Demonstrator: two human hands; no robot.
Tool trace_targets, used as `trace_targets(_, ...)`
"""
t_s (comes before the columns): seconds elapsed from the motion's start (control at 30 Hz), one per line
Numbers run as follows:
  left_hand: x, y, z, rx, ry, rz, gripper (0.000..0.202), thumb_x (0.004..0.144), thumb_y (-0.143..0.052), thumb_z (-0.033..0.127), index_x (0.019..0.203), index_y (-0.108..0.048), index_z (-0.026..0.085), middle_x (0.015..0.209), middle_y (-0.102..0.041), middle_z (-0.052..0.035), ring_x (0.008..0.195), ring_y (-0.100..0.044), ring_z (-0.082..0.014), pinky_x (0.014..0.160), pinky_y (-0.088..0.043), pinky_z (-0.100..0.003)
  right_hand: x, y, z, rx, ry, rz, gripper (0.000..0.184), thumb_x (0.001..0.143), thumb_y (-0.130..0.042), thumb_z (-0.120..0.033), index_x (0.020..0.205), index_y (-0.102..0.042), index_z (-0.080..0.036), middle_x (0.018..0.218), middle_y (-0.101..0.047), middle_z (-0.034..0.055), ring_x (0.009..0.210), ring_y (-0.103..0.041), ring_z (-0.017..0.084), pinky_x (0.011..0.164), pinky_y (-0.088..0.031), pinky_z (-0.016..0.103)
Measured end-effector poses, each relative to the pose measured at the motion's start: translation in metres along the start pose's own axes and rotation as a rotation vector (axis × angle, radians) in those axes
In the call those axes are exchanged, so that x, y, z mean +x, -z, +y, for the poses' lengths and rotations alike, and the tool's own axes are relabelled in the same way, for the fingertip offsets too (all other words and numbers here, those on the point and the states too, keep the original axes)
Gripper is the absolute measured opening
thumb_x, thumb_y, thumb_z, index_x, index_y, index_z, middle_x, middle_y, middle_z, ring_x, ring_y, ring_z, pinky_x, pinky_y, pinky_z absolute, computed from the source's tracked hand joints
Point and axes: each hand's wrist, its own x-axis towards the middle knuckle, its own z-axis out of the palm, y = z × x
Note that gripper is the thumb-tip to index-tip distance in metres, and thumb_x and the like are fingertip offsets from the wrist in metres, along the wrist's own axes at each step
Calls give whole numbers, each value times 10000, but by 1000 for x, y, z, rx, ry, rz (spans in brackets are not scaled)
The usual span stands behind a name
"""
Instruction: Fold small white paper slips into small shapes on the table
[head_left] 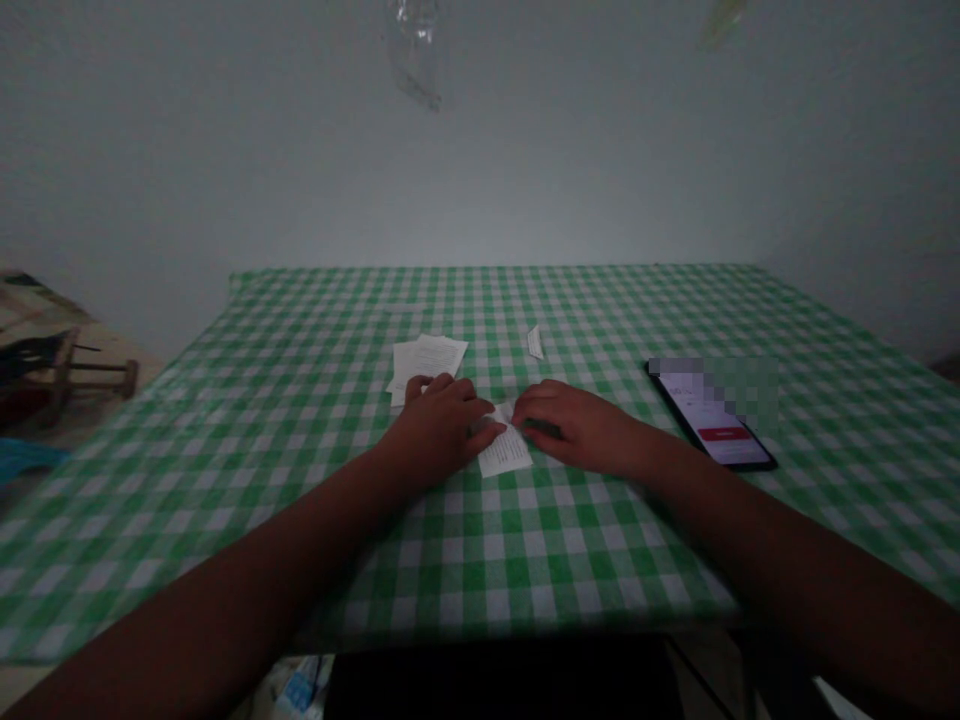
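Note:
A small sheet of printed paper [504,455] lies on the checked tablecloth between my hands. My left hand [442,425] has its thumb and fingers bent in at the paper's upper left, gripping that edge. From the other side, my right hand [566,425] pinches the upper right edge, with its fingertips on the paper. The paper's top part is partly hidden by the fingers. Just beyond my left hand rests a loose pile of printed sheets [427,357]. A small folded piece of printed paper [535,342] sits farther back, beyond my right hand.
A phone [712,415] with a lit screen lies to the right, by my right forearm. The green and white tablecloth [570,560] reaches back to a pale wall [570,150]. A clear plastic bag [415,50] hangs there. Wooden furniture [90,375] stands at the left.

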Motion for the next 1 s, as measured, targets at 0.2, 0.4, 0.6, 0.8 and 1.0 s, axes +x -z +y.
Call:
trace_targets(0.2,-1,9,-13,-147,-181,-57,245,930,-529,238,1126,-675,244,1271,-626,-41,1198,-535,-228,1020,-361,-435,-2,-3,-4,-51,-17,-33,189,917,-590,-247,1084,-652,-183,1127,-662,97,1071,-582,230,987,-443,409)
trace_targets(0.4,-4,9,-19,-237,-289,-156,273,888,-579,223,1145,-660,264,1322,-620,-25,1240,-545,-215,1074,-343,-437,-5,-3,-10,-107,-92,-55,282,894,-646,-366,1109,-656,-183,1138,-662,104,1077,-572,264,940,-464,423)
trace_targets(0.6,-7,10,-20,-224,-276,-172,366,851,-667,363,1209,-641,294,1328,-588,-44,1230,-539,-251,1054,-334,-456,-5,-1,-9,-105,-79,-49,209,908,-613,-235,1107,-645,-179,1131,-653,100,1074,-571,247,971,-436,412)
trace_targets(0.8,-8,14,-18,-201,-287,-174,324,894,-627,359,1212,-643,296,1293,-602,-36,1196,-556,-235,1038,-310,-445,-5,0,-9,-64,-26,-57,227,890,-544,-92,1051,-676,-182,1104,-677,85,1039,-595,220,975,-422,410)
trace_targets(1.0,-7,11,-10,-132,-240,-112,212,944,-574,361,1118,-666,281,1300,-619,-37,1221,-530,-264,1060,-238,-525,-5,5,-16,-7,73,-77,229,854,-553,-78,993,-709,-171,1057,-709,79,1051,-594,217,976,-431,397)
